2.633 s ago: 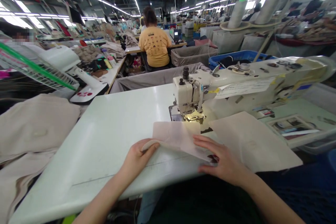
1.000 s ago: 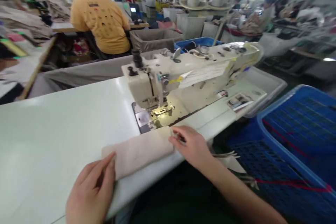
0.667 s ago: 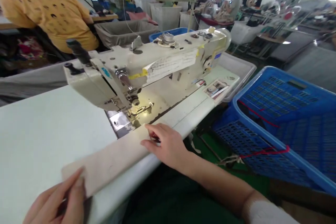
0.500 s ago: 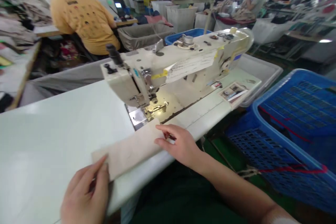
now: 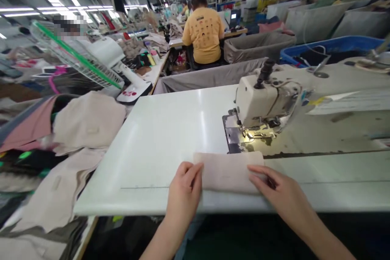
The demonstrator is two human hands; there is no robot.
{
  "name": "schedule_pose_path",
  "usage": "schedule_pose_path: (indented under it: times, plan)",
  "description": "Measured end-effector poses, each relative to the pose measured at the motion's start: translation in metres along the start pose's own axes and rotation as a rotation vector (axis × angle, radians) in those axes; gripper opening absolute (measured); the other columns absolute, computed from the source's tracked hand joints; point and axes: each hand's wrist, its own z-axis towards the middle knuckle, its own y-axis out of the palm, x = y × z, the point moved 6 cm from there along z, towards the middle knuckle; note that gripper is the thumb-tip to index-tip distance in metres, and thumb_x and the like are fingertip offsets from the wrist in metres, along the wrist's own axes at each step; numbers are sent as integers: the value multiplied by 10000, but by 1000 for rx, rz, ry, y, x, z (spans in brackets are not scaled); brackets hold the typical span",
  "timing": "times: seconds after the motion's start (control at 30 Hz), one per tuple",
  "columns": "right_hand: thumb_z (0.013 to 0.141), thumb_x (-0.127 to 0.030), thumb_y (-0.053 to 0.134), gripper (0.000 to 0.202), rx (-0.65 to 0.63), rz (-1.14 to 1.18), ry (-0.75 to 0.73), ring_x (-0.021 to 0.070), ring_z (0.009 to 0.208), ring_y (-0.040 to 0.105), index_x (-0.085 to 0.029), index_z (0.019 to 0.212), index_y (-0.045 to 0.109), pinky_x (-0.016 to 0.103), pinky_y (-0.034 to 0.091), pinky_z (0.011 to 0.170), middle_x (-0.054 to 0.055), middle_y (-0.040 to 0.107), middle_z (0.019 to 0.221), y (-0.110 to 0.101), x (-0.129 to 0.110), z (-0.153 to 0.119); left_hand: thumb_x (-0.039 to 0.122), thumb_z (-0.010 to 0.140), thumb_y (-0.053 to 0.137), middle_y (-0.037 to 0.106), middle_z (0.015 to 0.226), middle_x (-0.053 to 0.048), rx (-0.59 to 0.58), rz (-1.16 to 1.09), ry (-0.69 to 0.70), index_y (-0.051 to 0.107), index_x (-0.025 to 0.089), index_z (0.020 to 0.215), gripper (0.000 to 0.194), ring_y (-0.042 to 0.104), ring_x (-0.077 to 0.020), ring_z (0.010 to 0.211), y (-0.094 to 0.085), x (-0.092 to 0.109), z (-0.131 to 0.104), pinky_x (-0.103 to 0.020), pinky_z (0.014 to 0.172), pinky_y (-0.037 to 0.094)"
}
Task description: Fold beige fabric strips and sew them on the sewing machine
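A folded strip of beige fabric (image 5: 227, 172) lies along the front of the white sewing table (image 5: 158, 130). My left hand (image 5: 185, 185) pinches its left end between thumb and forefinger. At the right end, my right hand (image 5: 278, 189) holds the strip's edge with thumb and forefinger, the other fingers curled under. Just behind the strip stands an industrial sewing machine (image 5: 258, 101). Its lit presser foot (image 5: 258, 134) is above the metal needle plate (image 5: 236, 135), apart from the fabric.
Beige fabric pieces (image 5: 91, 124) are piled at the left, near a tilted white fan (image 5: 106, 55) with a green rim. Behind the table are a grey cloth bin (image 5: 210, 75) and a blue basket (image 5: 335, 44). A person in a yellow shirt (image 5: 203, 34) sits farther back, facing away.
The view has swung left, bringing the fan and fabric piles into sight. Both hands still hold the strip's ends; it now looks parallel to the table's front edge.
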Motion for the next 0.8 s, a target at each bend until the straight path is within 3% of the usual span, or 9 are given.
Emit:
schedule_pose_path:
  times: [0.17,0.4,0.6,0.8]
  plan:
    - [782,-578,669,344,-26,-72,-35,218,611,660,-309,932,821,289,555,592,24,773,822,-1,5,-1,258,976,495,620,880,-54,-46,-28,-40,730,203,1048,252,615,-158,740,2,-5,-1,-275,701,541]
    - [797,-613,659,350,16,-120,-16,211,616,650,-332,940,810,292,562,634,6,769,865,-3,7,-6,273,991,482,633,898,-59,-34,-57,-53,722,204,1092,270,632,-168,782,3,-8,2,-283,725,544]
    - [780,-617,660,344,21,-135,-12,181,485,561,-332,897,814,277,535,536,-1,739,737,-5,6,-6,279,984,482,636,888,-55,-18,-64,-74,724,205,1057,264,637,-165,772,-1,-7,3,-280,736,558]
    - [776,-602,671,319,18,-119,-4,204,608,658,-336,884,811,273,568,626,-4,764,823,-6,5,-7,264,983,481,634,890,-54,-29,-52,-63,718,192,1067,262,640,-163,766,2,-9,4,-280,713,544]
